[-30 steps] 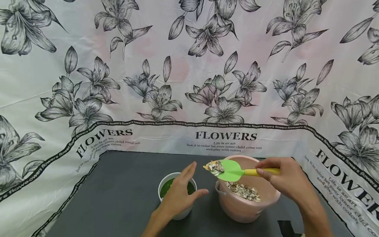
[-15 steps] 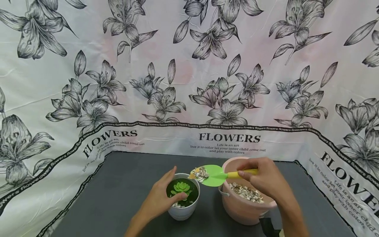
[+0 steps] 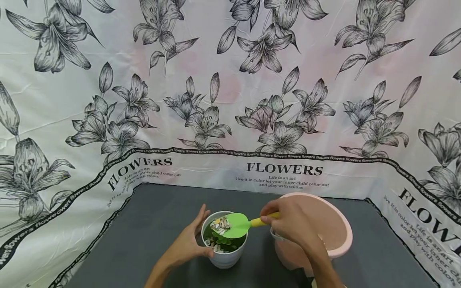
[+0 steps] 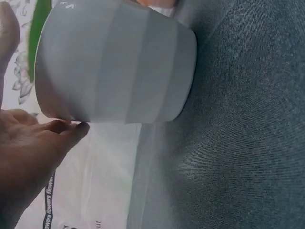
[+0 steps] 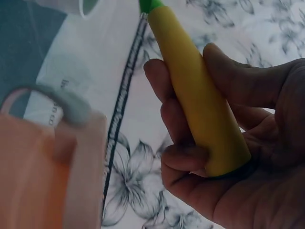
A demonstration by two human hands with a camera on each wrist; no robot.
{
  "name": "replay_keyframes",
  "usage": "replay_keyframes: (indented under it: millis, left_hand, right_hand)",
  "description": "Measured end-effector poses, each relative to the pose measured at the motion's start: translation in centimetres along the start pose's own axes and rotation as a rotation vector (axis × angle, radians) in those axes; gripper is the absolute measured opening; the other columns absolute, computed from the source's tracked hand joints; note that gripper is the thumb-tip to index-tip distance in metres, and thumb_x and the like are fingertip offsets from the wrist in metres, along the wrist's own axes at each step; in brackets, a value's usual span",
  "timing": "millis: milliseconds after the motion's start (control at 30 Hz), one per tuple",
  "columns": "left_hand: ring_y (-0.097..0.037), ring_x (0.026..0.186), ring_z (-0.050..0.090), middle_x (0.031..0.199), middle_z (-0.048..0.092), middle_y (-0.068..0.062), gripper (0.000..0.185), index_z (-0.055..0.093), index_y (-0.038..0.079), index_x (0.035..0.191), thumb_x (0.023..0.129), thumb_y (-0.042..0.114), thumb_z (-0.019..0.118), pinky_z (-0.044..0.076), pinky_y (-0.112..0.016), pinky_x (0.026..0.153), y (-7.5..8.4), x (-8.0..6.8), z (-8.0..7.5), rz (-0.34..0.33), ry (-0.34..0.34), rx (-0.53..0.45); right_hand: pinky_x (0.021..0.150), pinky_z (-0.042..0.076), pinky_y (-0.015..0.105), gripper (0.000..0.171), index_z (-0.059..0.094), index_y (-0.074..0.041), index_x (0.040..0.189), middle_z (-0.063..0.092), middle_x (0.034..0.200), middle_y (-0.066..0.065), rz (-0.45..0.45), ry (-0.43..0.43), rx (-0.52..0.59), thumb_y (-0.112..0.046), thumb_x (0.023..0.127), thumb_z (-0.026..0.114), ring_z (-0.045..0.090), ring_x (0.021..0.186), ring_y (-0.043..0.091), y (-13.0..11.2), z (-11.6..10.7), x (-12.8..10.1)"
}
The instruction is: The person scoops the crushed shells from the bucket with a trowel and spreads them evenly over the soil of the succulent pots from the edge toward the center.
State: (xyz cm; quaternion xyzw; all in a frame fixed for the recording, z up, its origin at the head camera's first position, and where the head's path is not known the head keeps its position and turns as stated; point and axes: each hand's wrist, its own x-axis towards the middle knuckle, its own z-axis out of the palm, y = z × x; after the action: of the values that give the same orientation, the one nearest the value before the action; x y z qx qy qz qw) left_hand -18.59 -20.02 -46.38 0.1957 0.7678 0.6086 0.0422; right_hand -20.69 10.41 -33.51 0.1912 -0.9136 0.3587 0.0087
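Observation:
My right hand (image 3: 293,224) grips the yellow handle of a small toy-like trowel (image 3: 238,225), fingers and thumb wrapped round it in the right wrist view. The trowel's green blade carries a heap of small pale pebbles (image 3: 221,225) and reaches over a white flowerpot (image 3: 226,261). A green succulent (image 3: 224,240) grows in that pot, partly hidden under the blade, with some pebbles on the dark soil near the front rim. My left hand (image 3: 183,245) holds the pot from the left, thumb at the front rim and fingers along the far side. The pot stands upright.
A pink bucket (image 3: 338,224) with a grey handle stands right of the pot, partly behind my right forearm. A dark tabletop (image 3: 155,216) lies beneath everything. Floral cloth (image 3: 201,168) printed with "FLOWERS" surrounds it at the back and sides.
The loaded trowel has moved left from above the bucket to over the pot. My left hand has gone from hovering over the pot to holding its side.

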Motion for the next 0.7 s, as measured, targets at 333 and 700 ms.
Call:
replay_keyframes:
  millis: [333, 700]
  left_hand:
    - [-0.047, 0.154, 0.037, 0.172, 0.023, -0.027, 0.142, -0.01, 0.014, 0.168, 0.075, 0.042, 0.094, 0.046, -0.01, 0.107, -1.0, 0.5, -0.2, 0.004, -0.028, -0.019]
    - [-0.036, 0.132, 0.059, 0.147, 0.049, -0.024, 0.145, 0.02, 0.006, 0.167, 0.056, 0.066, 0.091, 0.054, -0.021, 0.099, -0.6, 0.2, 0.7, -0.057, 0.153, 0.169]
  right_hand:
    - [0.062, 0.043, 0.028, 0.018, 0.078, -0.017, 0.073, 0.07, 0.075, -0.002, -0.15, 0.081, -0.267, 0.0, 0.076, 0.083, 0.051, 0.072, 0.014, -3.2, 2.6, 0.4]
    - [0.07, 0.051, 0.038, 0.023, 0.072, -0.015, 0.068, 0.072, 0.067, -0.001, -0.355, 0.198, -0.578, -0.003, 0.068, 0.091, 0.051, 0.068, 0.018, -5.8, 4.8, 0.9]
